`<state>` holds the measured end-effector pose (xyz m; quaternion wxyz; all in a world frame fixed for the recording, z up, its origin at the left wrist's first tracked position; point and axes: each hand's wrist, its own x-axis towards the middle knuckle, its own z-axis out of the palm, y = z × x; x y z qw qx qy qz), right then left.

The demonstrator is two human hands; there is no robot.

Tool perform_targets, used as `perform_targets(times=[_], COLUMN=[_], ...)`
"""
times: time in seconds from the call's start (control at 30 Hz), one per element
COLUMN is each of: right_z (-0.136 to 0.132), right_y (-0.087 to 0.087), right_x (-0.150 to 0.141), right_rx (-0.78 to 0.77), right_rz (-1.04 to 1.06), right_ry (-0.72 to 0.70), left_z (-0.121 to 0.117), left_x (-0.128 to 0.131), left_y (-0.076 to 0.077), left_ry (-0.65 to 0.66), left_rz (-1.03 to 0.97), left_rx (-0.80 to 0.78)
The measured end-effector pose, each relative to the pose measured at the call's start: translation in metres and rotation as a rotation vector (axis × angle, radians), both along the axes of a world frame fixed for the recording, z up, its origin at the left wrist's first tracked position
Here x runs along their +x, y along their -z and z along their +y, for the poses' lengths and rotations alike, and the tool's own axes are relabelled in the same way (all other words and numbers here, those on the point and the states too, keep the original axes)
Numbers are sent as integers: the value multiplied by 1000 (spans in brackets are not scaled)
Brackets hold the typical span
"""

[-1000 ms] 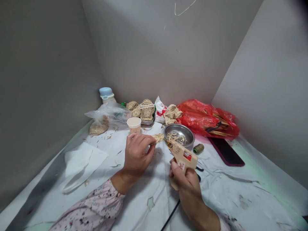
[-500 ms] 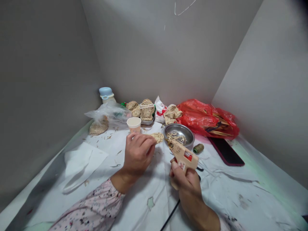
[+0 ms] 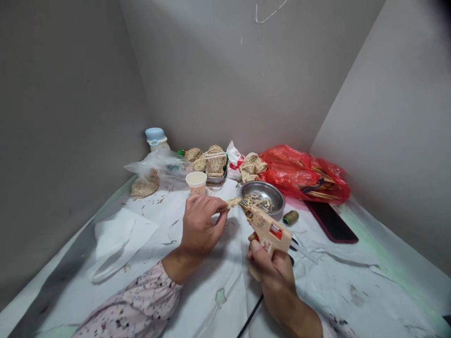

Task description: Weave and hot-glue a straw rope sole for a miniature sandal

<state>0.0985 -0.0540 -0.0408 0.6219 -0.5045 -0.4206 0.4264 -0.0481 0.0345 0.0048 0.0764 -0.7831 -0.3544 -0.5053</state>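
Between the thumb and fingers of my left hand (image 3: pixel 202 223) is a small braided straw piece (image 3: pixel 233 203), its end sticking out to the right. My right hand (image 3: pixel 269 263) grips a beige hot glue gun (image 3: pixel 271 231) by its handle. The gun's nozzle tip points up and left, right at the outer end of the straw piece; whether they touch I cannot tell. A glue stick (image 3: pixel 306 253) shows behind the gun. Just beyond my left hand stands a paper cup (image 3: pixel 196 182), and a steel bowl (image 3: pixel 283 201) holding straw scraps sits behind the gun.
A thread spool (image 3: pixel 291 217) and a phone (image 3: pixel 331 221) lie to the right. At the back are a red plastic bag (image 3: pixel 289 171), woven straw pieces (image 3: pixel 215 164), a clear bag (image 3: pixel 162 162) and a blue-lidded bottle (image 3: pixel 155 136). White paper (image 3: pixel 123 234) lies at the left.
My left hand has turned the straw piece, so its broad face now shows more edge-on. The glue gun has tilted slightly, and its glue stick has come into view. The objects around have not moved.
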Motion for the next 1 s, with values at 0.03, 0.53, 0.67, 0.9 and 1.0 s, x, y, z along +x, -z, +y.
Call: perform_targets(times=[0.03,0.53,0.67,0.9,1.0], right_z=[0,0,1,10,16], right_y=[0,1,0,-21,-21], right_x=[-1,-1,-3,-8,-13], right_rx=[2,3,1,33,-89], right_rz=[6,33,47,53,100], right_ry=[0,1,-4,82,160], left_z=[0,-1,-2,9,14], left_x=[0,3,4,1,0], left_y=[0,2,0,-3,-4], left_ry=[3,29,6,-43,23], left_rz=[-13,-112,-146,-487,-656], left_rx=[-6,-110,-162,-472,-556])
